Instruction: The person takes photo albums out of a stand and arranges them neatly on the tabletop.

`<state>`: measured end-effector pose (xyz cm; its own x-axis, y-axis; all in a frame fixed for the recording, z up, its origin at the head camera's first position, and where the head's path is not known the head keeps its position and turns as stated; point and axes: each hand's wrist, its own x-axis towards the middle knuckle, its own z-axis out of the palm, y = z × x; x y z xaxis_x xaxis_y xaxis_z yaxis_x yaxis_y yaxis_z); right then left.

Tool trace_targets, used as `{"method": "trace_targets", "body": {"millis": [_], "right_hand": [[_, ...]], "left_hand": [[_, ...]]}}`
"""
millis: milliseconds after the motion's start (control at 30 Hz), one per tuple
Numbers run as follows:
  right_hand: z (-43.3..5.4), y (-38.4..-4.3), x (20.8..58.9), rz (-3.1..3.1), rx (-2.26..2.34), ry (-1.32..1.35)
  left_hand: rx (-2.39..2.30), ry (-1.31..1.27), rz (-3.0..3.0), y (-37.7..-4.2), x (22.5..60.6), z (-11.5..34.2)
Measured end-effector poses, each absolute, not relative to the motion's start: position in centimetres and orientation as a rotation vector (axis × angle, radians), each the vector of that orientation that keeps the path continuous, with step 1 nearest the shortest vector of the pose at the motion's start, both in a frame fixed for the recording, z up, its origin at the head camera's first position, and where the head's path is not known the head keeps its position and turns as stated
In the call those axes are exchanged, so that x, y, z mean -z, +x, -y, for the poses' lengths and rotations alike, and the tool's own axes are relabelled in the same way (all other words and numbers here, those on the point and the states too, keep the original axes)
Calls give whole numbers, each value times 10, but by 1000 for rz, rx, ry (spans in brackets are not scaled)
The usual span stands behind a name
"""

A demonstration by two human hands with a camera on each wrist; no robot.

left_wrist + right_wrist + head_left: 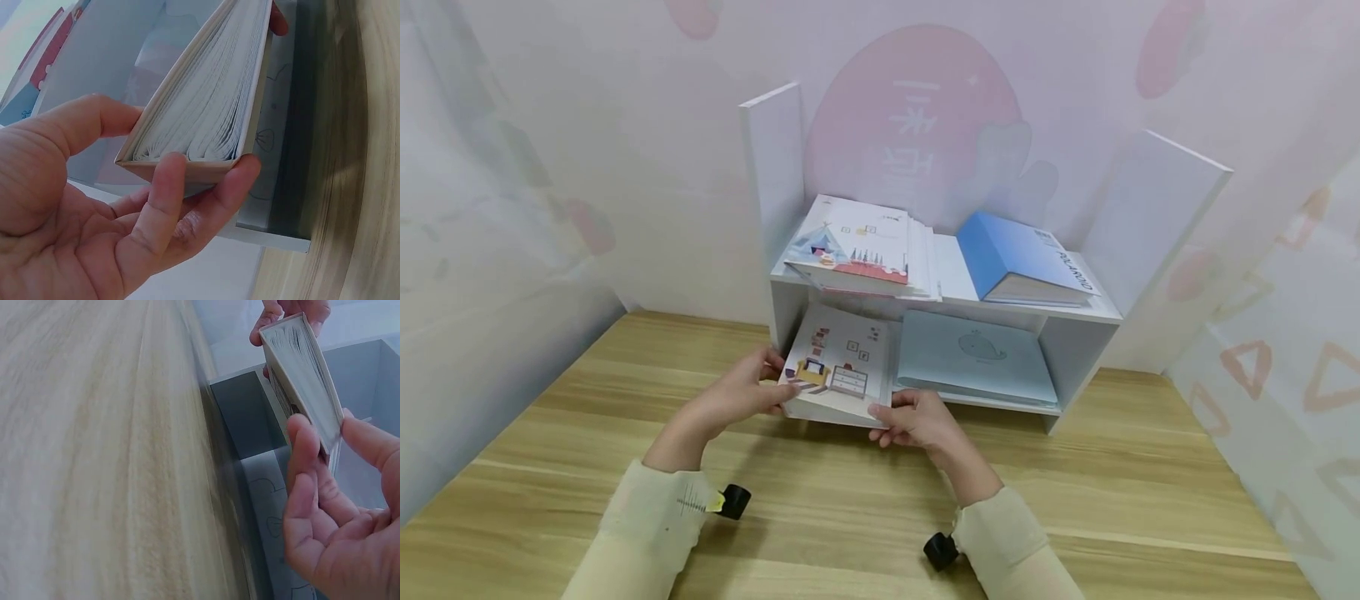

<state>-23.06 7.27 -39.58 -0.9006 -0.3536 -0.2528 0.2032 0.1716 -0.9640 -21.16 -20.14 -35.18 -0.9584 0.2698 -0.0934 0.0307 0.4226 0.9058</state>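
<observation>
A photo album (827, 367) with furniture drawn on its pale cover lies tilted at the lower left compartment of a white shelf (1078, 354), its near end out past the front. My left hand (737, 392) grips its left corner; in the left wrist view, the left hand (94, 206) has thumb and fingers on opposite sides of the album (194, 119). At the near right corner, my right hand (925, 421) pinches it. The right wrist view shows the right hand (350, 531) with thumb on one cover and fingers on the other.
Beside the held album lies a light blue whale-cover album (977, 354). On the upper shelf are a stack of albums with a tent-picture cover (853, 242) and a blue album (1030, 258). White side panels (1161, 217) rise at both ends. All stands on a wooden table (850, 517).
</observation>
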Motion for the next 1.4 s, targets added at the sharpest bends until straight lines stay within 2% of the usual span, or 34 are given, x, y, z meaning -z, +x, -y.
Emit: {"method": "trace_targets", "body": {"millis": [1400], "right_hand": [[-79,-224,377,-1942,1920,-277]], "left_hand": [[-1600,344,-2408,-206,347,202]]}}
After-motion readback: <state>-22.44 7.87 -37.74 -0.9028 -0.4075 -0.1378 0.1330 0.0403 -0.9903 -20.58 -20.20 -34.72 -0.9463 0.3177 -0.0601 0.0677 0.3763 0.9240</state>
